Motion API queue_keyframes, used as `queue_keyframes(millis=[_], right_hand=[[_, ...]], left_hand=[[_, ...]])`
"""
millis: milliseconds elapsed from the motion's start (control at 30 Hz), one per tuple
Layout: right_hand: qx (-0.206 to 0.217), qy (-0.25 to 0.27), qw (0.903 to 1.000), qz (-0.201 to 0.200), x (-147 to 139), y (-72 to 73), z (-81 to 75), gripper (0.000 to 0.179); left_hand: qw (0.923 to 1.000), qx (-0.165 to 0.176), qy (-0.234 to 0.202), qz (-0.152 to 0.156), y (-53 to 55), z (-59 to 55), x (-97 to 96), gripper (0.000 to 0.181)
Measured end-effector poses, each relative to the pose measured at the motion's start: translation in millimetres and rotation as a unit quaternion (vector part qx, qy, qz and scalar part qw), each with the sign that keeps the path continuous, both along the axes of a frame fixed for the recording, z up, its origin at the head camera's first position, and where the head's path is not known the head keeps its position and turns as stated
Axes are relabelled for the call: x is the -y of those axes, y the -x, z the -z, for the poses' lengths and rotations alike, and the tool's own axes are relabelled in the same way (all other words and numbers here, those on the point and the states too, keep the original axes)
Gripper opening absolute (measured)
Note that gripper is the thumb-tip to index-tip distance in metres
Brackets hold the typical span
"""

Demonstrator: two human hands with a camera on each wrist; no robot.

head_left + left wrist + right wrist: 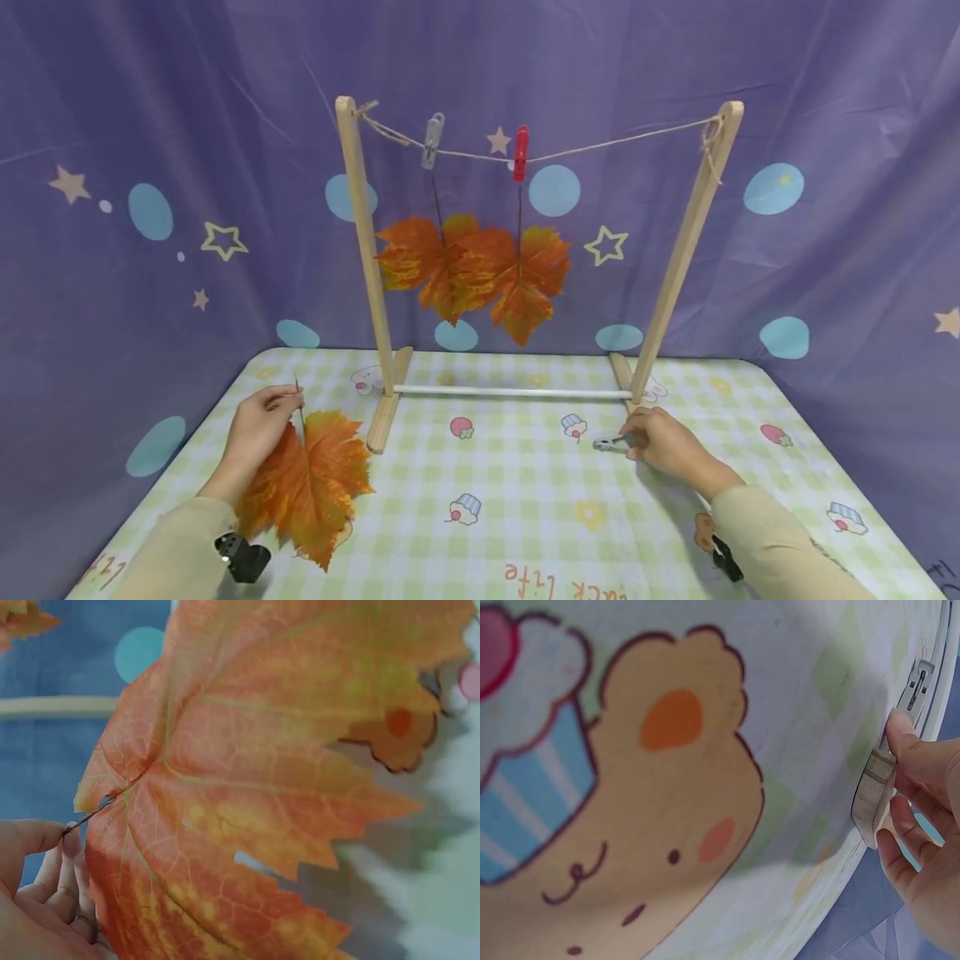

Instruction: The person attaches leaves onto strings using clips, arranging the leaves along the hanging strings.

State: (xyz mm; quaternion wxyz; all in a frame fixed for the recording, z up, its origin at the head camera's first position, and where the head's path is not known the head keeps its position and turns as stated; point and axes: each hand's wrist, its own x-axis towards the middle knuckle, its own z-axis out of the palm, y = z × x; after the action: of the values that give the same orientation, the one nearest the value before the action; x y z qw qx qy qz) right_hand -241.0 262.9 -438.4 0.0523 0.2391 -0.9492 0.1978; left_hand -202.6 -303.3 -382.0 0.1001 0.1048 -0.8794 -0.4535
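Note:
At the left of the head view, my left hand [258, 425] pinches the thin stem of an orange maple leaf [311, 483]. The leaf [225, 757] fans out large beyond the fingertips in the left wrist view. On the right, my right hand [667, 442] holds a grey clothespin [611, 445] between thumb and fingers, low over the table by the rack's right foot. That clothespin [916, 686] points away from the thumb in the right wrist view.
A wooden rack [678, 258] stands at the back with a sagging string [600, 147]. On it, a grey clothespin [432, 142] and a red clothespin [521, 153] each hold a leaf [525, 279] by its stem. A white rod [510, 392] joins the feet above the checked tablecloth [525, 475].

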Motion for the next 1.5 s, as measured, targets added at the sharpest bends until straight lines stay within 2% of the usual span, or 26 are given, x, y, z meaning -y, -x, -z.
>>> queue_keyframes(millis=[200, 333, 500, 733, 867, 1000, 1100, 1233, 1367, 1500], right_hand=[[0.005, -0.002, 0.9999, 0.009, 0, -0.6, -0.2, 0.024], [0.011, -0.004, 0.9998, 0.016, 1, -1.6, -0.8, 0.024], [0.014, -0.004, 0.9997, 0.017, 2, -1.8, -0.5, 0.025], [0.022, -0.001, 0.9996, 0.019, 3, -3.8, -0.9, 0.025], [0.019, -0.002, 0.9996, 0.020, 3, -3.8, -0.4, 0.025], [0.019, -0.003, 0.9995, 0.024, 2, -2.6, -0.2, 0.025], [0.021, -0.004, 0.9994, 0.027, 3, -2.2, -0.6, 0.025], [0.026, -0.005, 0.9992, 0.030, 3, -3.2, -1.6, 0.025], [0.030, -0.003, 0.9990, 0.032, 3, -3.9, -2.1, 0.025], [0.029, -0.005, 0.9992, 0.029, 6, -3.4, -1.8, 0.025]], left_hand=[[0.9968, -0.067, 0.028, 0.034, -10.4, -18.2, -18.5, 0.044], [0.9934, -0.095, 0.044, 0.047, -16.3, -26.8, -32.5, 0.038], [0.9908, -0.113, 0.050, 0.055, -22.5, -32.0, -50.8, 0.036], [0.9882, -0.133, 0.047, 0.059, -27.6, -33.0, -73.3, 0.030], [0.9865, -0.141, 0.040, 0.074, -27.2, -31.7, -86.0, 0.025], [0.9810, -0.164, 0.032, 0.098, -24.2, -32.7, -101.4, 0.019], [0.9767, -0.177, 0.026, 0.119, -21.4, -36.6, -114.1, 0.016], [0.9750, -0.173, 0.007, 0.139, -17.8, -42.3, -132.1, 0.015], [0.9733, -0.175, -0.009, 0.148, -13.7, -46.5, -149.2, 0.014], [0.9680, -0.190, -0.019, 0.163, -10.0, -48.8, -163.5, 0.012]])
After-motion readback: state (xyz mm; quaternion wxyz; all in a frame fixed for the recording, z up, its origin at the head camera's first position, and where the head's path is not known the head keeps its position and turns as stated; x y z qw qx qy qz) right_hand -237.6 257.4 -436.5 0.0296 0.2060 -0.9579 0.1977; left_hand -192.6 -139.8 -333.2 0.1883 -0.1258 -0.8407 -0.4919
